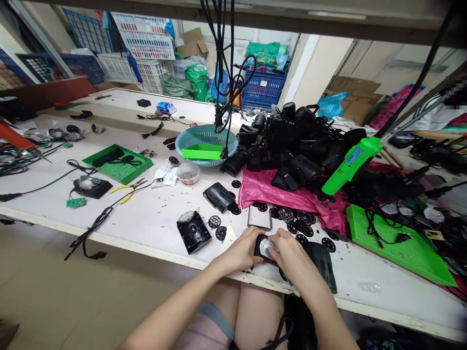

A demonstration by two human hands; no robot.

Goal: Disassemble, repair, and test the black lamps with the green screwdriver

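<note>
Both my hands meet at the table's front edge over a small black plastic part [261, 246] with a clear, whitish piece on top. My left hand [243, 249] grips its left side and my right hand [288, 251] pinches it from the right. Just right of my right hand lies a flat black housing [324, 262]. Several round black perforated discs [292, 219] are scattered beyond my hands. A black square housing [193, 231] lies to the left of my left hand.
A heap of black camera bodies [292, 141] sits on a pink bag [270, 192]. A green power screwdriver [350, 164] hangs at right. There are green trays [118, 165] [401, 250], a teal basket [206, 138], a screw bowl [188, 173], yellow pliers [126, 190] and loose cables [91, 228].
</note>
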